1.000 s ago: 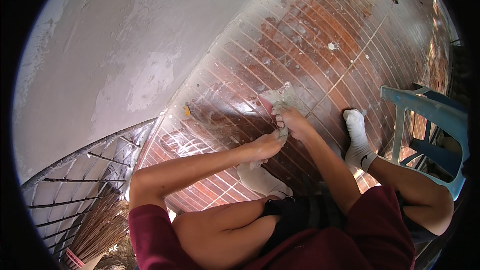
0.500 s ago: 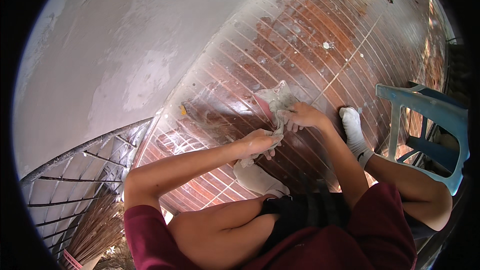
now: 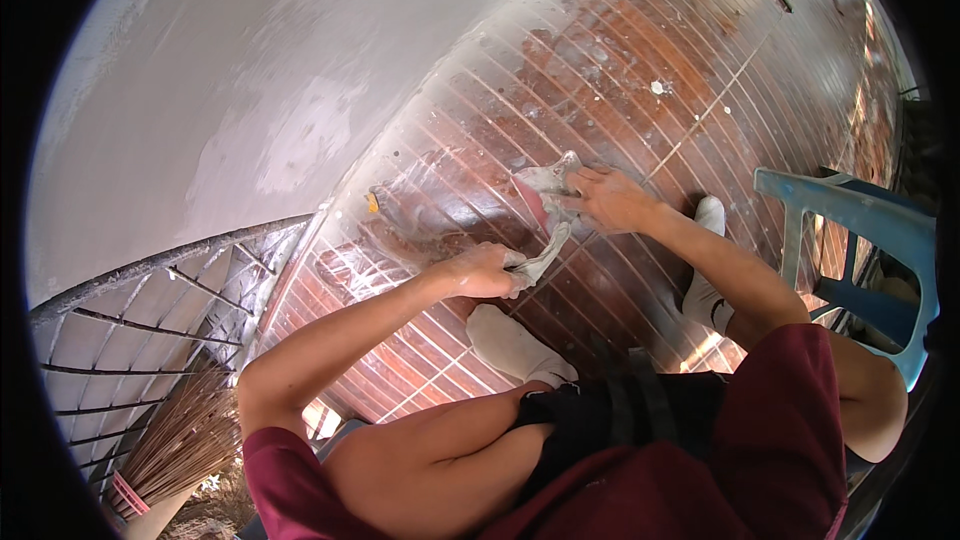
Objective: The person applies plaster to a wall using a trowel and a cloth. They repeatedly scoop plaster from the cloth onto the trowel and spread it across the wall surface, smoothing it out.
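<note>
The rag [image 3: 548, 208] lies on the red tile floor [image 3: 640, 70], stretched between both hands. The left hand [image 3: 485, 270] pinches its near end; the right hand [image 3: 612, 200] grips the far end.

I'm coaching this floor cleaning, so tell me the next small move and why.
Probably pull the grey rag flat and press it onto the wet patch. The left hand grips one end and the right hand the other, so the rag hangs stretched between them above the tiled floor.
</note>
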Demonstrator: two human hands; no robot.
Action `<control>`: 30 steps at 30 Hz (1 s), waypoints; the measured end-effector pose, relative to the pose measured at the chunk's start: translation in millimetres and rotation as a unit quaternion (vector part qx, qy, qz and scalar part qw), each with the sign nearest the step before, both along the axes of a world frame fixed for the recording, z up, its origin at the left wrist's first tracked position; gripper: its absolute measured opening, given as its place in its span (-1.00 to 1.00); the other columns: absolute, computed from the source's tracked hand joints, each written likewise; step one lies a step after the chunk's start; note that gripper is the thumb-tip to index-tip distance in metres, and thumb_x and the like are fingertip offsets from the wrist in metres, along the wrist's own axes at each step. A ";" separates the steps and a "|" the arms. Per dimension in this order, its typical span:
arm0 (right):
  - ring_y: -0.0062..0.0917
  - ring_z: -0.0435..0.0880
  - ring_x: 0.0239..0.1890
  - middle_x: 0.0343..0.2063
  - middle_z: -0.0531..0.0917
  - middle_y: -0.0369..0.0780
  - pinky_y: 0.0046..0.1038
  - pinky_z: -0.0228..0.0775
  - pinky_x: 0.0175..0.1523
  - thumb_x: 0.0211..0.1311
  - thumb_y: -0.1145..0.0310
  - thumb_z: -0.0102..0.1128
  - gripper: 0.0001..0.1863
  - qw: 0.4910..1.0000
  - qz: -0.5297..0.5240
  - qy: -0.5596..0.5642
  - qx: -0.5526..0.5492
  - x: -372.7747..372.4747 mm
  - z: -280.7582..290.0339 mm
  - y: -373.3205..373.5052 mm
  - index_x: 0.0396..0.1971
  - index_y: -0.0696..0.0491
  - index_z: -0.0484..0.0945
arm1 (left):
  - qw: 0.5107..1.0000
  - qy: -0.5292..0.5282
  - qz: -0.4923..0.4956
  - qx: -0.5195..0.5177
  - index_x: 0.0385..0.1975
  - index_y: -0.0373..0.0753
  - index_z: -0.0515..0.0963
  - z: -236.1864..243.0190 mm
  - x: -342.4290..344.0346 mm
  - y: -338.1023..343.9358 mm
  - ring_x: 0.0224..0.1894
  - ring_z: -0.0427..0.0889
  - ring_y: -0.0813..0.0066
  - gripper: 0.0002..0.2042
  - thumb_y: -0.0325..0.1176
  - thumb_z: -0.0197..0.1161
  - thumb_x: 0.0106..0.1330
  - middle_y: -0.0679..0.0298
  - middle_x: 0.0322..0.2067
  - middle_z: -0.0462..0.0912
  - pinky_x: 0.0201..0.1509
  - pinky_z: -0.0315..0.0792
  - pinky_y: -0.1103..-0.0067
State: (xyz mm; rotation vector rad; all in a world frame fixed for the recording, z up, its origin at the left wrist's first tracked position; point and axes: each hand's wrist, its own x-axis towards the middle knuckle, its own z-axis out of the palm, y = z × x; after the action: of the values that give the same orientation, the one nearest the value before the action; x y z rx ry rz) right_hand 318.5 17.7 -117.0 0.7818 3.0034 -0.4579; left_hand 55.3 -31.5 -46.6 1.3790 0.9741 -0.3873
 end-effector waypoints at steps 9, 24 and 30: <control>-0.49 0.38 -0.06 -0.21 0.43 -0.32 -0.45 0.22 0.01 -0.12 0.17 0.26 -0.46 0.989 0.084 -0.044 0.111 -5.2 2.0 27.1 0.01 -0.19 0.58 | 0.999 0.029 0.027 -0.001 -0.16 -0.25 0.59 15.7 -27.4 6.3 -0.15 0.58 0.35 -0.70 -0.19 0.20 0.23 0.16 -0.26 0.67 -0.01 0.39 0.46; -0.47 0.37 -0.05 -0.15 0.42 -0.28 -0.41 0.18 0.04 -0.14 0.12 0.29 -0.46 0.969 0.233 -0.016 0.074 8.1 -0.3 40.4 -0.01 -0.21 0.57 | 0.967 0.043 0.250 -0.031 0.13 -0.29 0.46 55.8 -68.9 -4.5 0.16 0.45 0.19 -0.51 -0.25 0.27 0.20 -0.07 0.10 0.49 0.26 0.27 0.43; -0.46 0.37 -0.04 -0.17 0.41 -0.29 -0.42 0.18 0.04 -0.17 0.11 0.30 -0.39 0.971 0.204 -0.022 0.124 1.8 -4.9 53.7 0.05 -0.22 0.54 | 0.961 0.038 0.274 0.009 -0.02 -0.32 0.57 46.9 -75.0 -19.4 -0.04 0.57 0.38 -0.67 -0.41 0.22 0.20 0.14 -0.13 0.66 0.12 0.36 0.51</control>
State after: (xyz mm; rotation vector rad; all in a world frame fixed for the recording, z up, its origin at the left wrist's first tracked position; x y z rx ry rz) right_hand 320.3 71.4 -122.0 0.1560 3.0928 -0.0513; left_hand -19.7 -50.9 0.3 1.0564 1.3737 -0.0127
